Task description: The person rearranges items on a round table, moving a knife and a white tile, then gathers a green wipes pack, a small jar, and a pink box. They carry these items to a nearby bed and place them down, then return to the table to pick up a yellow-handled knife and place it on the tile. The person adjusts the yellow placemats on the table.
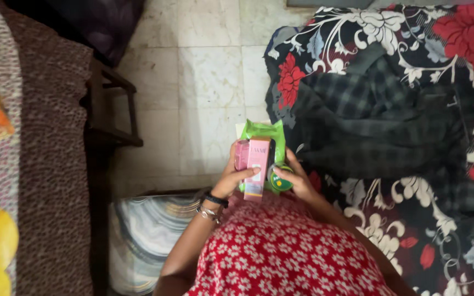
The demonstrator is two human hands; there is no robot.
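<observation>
Pale marble-tile floor (pixel 209 82) below, with a bed under a dark floral bedspread (pixel 412 181) to the right. Gathered so far and held upright above the lap: a slim pink cardboard carton (pixel 258 167), long axis near vertical with top end pointing away from the body, pinched by left hand (pixel 230 176), backed by a green plastic wipes packet (pixel 267 137) and small green round tin (pixel 281 181) gripped in right hand (pixel 297 183). Nothing opened or set down yet, judging by closed carton.

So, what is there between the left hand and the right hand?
In the head view, a pink box stands upright between the left hand and right hand, with a green pouch behind it. Both hands touch them.
</observation>
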